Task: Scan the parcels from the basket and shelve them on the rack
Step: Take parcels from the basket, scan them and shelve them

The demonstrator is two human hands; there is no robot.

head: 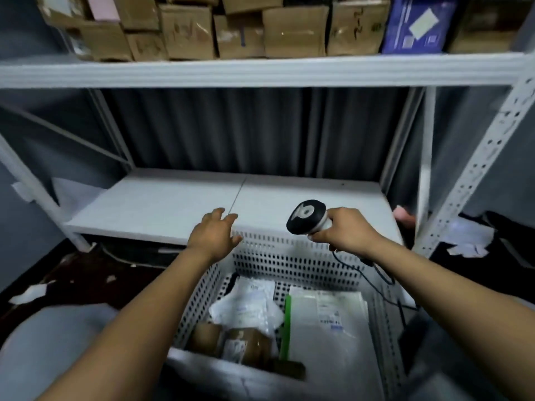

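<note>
**A:** How far along is the job?

**B:** Early-to-mid, by the look of it. Going L to R: the person's left hand (pixel 212 237) hovers over the far rim of the white perforated plastic basket (pixel 289 256), fingers loosely spread, holding nothing. Below it, inside the basket, several pkgs wait. There's a brown tape-wrapped parcel (pixel 246 345) at near L, a crumpled white poly mailer (pixel 249 308) behind it, and a flat white envelope w/ a green edge (pixel 327 328) to the R. None is in hand, so at least these three are left to scan and shelve. Further R, the right hand (pixel 344 230) has its fingers curled round the handle of a black-and-white handheld barcode scanner (pixel 308 217). The scanner's head is tipped up, not aimed at any label. Its black cable (pixel 362 273) trails down past the basket's R side.

**A:** And the surface and the room?

**B:** The floor is dark, w/ white paper scraps (pixel 29 296) at far L. The pale grey metal rack (pixel 260 72) fills the view, and its lower white shelf board (pixel 173 204) lies just beyond the basket. The top shelf is packed w/ brown cardboard boxes (pixel 188 33), plus a blue box (pixel 417 24) toward the R. Whether any came from this basket can't be told. Bkgd is a dark corrugated wall (pixel 231 128). At far R, past the rack's perforated upright (pixel 477 166), more loose white papers (pixel 469 238) lie on the floor.
</note>
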